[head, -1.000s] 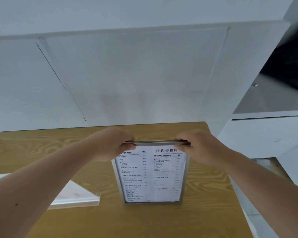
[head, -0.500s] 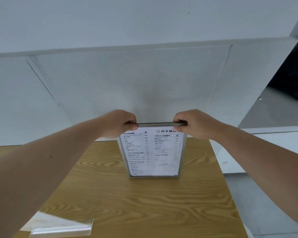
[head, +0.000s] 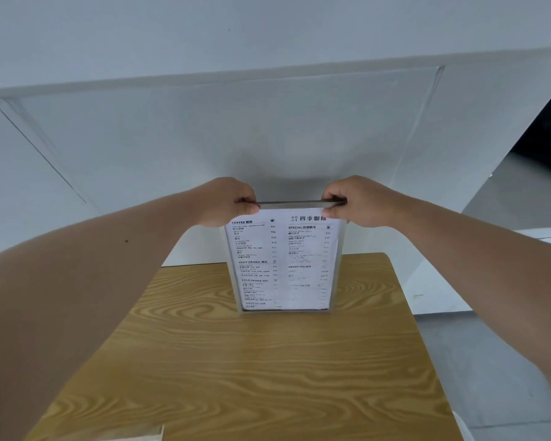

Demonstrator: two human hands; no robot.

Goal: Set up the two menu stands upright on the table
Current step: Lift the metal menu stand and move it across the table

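Over the last second the menu stand [head: 285,261] has travelled away from the person toward the far edge of the desk [head: 268,370], and the second stand, which a moment ago lay flat at the near left, has slid almost out of view; only a pale corner [head: 134,436] shows at the bottom edge. The likely meaning is that the first stand is being seated at its final spot near the wall, so roughly half the task remains.

The stand now sits upright with its lower edge on or just at the desk surface (contact cannot be confirmed from this angle), printed side facing the person. The left hand [head: 228,202] pinches the top left corner of the frame and the right hand [head: 355,200] pinches the top right corner, both closed on its upper rim. The stand hangs directly below and between them, well forward of the person's body.
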